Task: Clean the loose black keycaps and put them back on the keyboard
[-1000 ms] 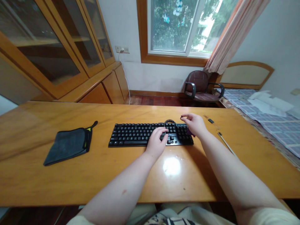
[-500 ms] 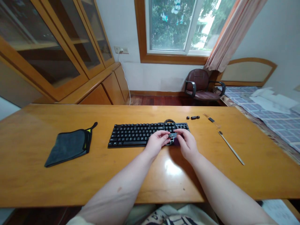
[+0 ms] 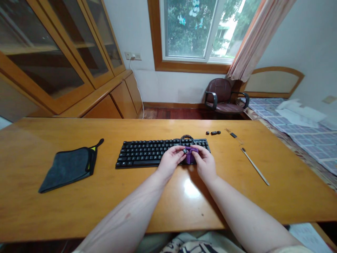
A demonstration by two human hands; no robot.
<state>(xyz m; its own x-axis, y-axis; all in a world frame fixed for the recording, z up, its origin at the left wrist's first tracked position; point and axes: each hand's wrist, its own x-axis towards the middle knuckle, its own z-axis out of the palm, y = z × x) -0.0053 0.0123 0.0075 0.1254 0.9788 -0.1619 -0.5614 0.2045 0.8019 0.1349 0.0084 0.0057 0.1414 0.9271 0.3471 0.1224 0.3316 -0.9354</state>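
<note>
My left hand [image 3: 170,160] pinches a small dark keycap [image 3: 184,151] between thumb and fingertips. Beside it my right hand [image 3: 206,163] is closed on a purple cloth [image 3: 191,156], bunched up near the keycap. Both hands are held over the right part of a black keyboard [image 3: 144,153], which lies flat on the desk. The hands and cloth hide much of the number-pad end. A loop of black cable [image 3: 186,137] shows behind the fingers.
Loose black keycaps [image 3: 213,133] lie behind the keyboard on the wooden desk [image 3: 118,203]. To the right are a wire keycap puller [image 3: 233,135] and a thin brush [image 3: 255,166]. A folded grey cloth [image 3: 70,168] lies at the left. Beyond stands a brown chair [image 3: 221,93].
The purple cloth, mostly hidden before, now shows bunched between my hands. The small dark piece between the fingers has shifted toward my left fingertips. The camera view has turned slightly right.
</note>
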